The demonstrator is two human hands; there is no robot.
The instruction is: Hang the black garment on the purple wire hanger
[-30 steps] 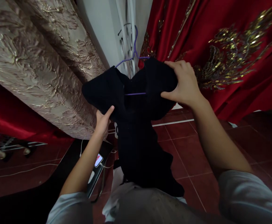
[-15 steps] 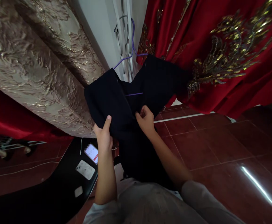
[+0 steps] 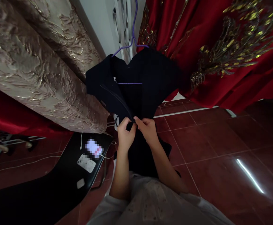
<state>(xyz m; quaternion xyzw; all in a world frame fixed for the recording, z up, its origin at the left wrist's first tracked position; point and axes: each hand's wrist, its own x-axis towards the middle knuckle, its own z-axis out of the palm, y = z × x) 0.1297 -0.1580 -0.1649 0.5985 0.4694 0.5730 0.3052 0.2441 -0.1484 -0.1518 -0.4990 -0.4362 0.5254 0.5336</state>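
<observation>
A black garment (image 3: 138,78) hangs on a purple hanger (image 3: 133,34) in front of me. Its two front edges meet in a V at the middle. My left hand (image 3: 125,136) is closed, pinching the left front edge just below the V. My right hand (image 3: 148,130) is closed too, pinching the right front edge. The fingertips of both hands touch over the garment's centre seam. The lower part of the garment hangs down behind my forearms.
A beige embossed fabric (image 3: 40,68) hangs at the left and a red gown with gold embroidery (image 3: 220,53) at the right. A black table (image 3: 44,190) at lower left carries a lit phone (image 3: 93,147) and another phone (image 3: 86,163). Glossy red floor tiles (image 3: 220,150) spread to the right.
My right hand has come down from the garment's right shoulder to its middle. My left hand has moved in from the left flap, and both now pinch the front edges together.
</observation>
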